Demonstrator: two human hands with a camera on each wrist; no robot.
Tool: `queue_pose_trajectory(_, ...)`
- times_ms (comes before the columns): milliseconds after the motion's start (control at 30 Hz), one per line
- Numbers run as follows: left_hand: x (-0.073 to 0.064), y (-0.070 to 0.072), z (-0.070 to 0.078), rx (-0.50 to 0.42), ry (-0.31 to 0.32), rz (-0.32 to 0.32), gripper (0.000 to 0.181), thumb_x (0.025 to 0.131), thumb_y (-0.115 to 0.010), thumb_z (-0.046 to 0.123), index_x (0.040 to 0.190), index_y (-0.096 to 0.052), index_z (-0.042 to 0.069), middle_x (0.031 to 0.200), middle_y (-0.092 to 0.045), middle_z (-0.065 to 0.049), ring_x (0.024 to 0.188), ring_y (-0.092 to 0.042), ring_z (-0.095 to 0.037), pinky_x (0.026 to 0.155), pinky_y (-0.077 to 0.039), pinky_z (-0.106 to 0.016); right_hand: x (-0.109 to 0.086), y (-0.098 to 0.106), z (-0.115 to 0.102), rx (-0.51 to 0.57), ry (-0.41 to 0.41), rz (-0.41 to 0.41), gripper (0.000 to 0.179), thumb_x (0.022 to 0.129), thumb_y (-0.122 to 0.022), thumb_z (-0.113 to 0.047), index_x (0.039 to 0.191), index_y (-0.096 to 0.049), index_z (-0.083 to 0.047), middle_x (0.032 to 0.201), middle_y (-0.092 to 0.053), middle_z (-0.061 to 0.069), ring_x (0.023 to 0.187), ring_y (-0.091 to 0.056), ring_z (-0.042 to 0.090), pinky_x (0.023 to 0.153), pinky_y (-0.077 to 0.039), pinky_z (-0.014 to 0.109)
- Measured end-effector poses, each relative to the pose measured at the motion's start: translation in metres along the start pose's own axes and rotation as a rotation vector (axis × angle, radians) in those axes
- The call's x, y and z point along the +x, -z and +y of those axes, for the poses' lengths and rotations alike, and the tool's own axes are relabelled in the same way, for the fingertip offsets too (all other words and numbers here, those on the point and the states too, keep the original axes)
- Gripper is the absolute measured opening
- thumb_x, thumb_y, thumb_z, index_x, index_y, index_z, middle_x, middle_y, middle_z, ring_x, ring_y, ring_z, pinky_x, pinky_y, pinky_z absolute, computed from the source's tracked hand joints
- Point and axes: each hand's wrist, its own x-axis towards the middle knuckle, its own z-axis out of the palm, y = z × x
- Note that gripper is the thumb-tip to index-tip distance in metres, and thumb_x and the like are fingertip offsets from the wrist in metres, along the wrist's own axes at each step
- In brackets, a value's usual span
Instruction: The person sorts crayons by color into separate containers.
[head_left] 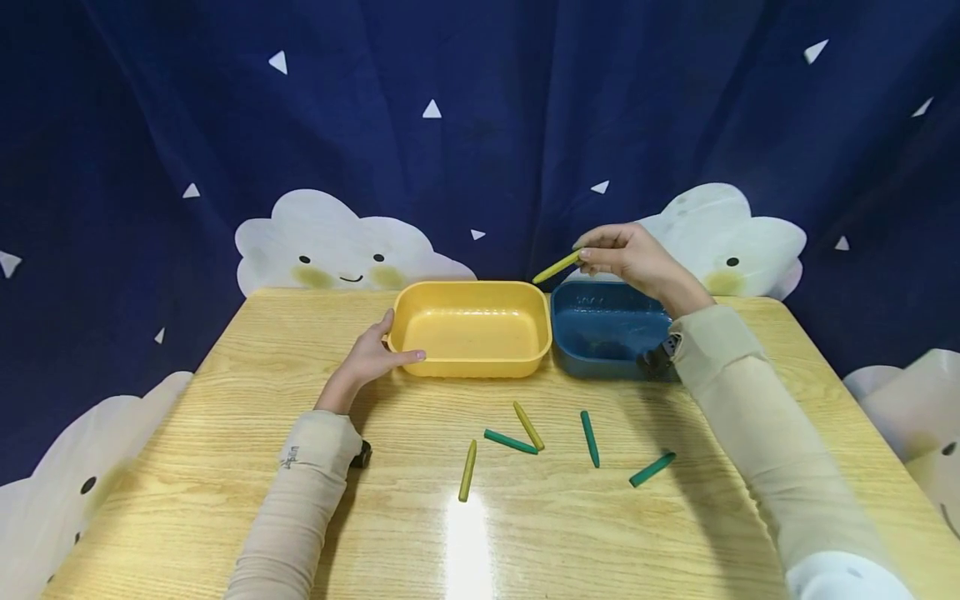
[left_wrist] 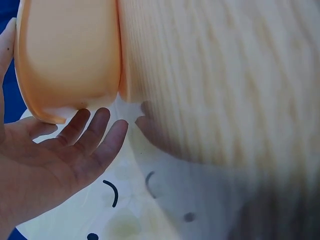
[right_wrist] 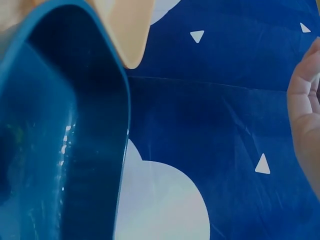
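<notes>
My right hand (head_left: 618,254) pinches one end of a yellow crayon (head_left: 558,267), raised over the back where the two bins meet. The crayon slants down toward the yellow bin (head_left: 472,367). At that bin's left end, my left hand (head_left: 372,350) holds the rim, thumb along the front corner and fingers round the outer side. In the left wrist view, several fingertips (left_wrist: 117,132) show beside the bin's end wall (left_wrist: 70,55). Beside the yellow bin stands a blue bin (head_left: 600,367), under my right forearm. In the right wrist view only part of my right hand (right_wrist: 306,100) shows, its crayon hidden.
On the wooden table (head_left: 405,533), in front of the bins, lie two yellow crayons, one (head_left: 467,471) nearer and one (head_left: 528,427) by a green crayon (head_left: 511,442). Two more green crayons, one upright in view (head_left: 590,439) and one slanted (head_left: 652,470), lie right. A dark blue curtain (head_left: 495,150) hangs behind.
</notes>
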Motion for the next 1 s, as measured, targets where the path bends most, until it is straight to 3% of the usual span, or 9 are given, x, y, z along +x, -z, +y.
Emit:
queue_pose_trajectory(200, -0.006, 0.002, 0.002, -0.016, -0.002, 0.009, 0.104, 0.077, -0.075, 0.028, 0.146, -0.003, 0.001, 0.151, -0.011, -0.018, 0.134, -0.021, -0.034, 0.107, -0.023, -0.047, 0.018, -0.006, 0.002, -0.022, -0.002, 0.049, 0.012, 0.085, -0.062, 0.002, 0.092, -0.071, -0.003, 0.081, -0.067, 0.009, 0.072, -0.062, 0.018, 0.068, -0.053, 0.026)
queue_pose_trajectory(467, -0.01, 0.0, 0.002, -0.03, 0.018, 0.008, 0.109, 0.074, -0.077, 0.035, 0.147, -0.003, 0.003, 0.151, -0.012, -0.019, 0.132, -0.026, -0.034, 0.106, -0.026, -0.047, 0.039, -0.016, 0.016, -0.031, -0.052, 0.102, 0.011, 0.086, -0.061, 0.001, 0.093, -0.069, -0.001, 0.083, -0.064, 0.008, 0.072, -0.061, 0.018, 0.066, -0.052, 0.024)
queue_pose_trajectory(800, -0.013, -0.006, 0.004, -0.027, -0.009, 0.026, 0.107, 0.073, -0.078, 0.031, 0.146, -0.005, -0.002, 0.151, -0.011, -0.019, 0.136, -0.018, -0.03, 0.109, -0.022, -0.042, 0.059, -0.029, 0.028, -0.014, -0.084, 0.091, 0.014, 0.086, -0.061, 0.002, 0.087, -0.07, -0.008, 0.08, -0.065, 0.006, 0.072, -0.061, 0.017, 0.065, -0.051, 0.024)
queue_pose_trajectory(1000, -0.015, -0.008, 0.008, 0.006, -0.001, 0.031, 0.107, 0.073, -0.078, 0.033, 0.146, -0.007, -0.002, 0.15, -0.014, -0.022, 0.136, -0.017, -0.031, 0.109, -0.02, -0.043, 0.072, -0.04, 0.03, -0.045, -0.06, 0.053, 0.014, 0.086, -0.059, 0.003, 0.089, -0.069, -0.007, 0.08, -0.065, 0.005, 0.071, -0.061, 0.017, 0.065, -0.052, 0.024)
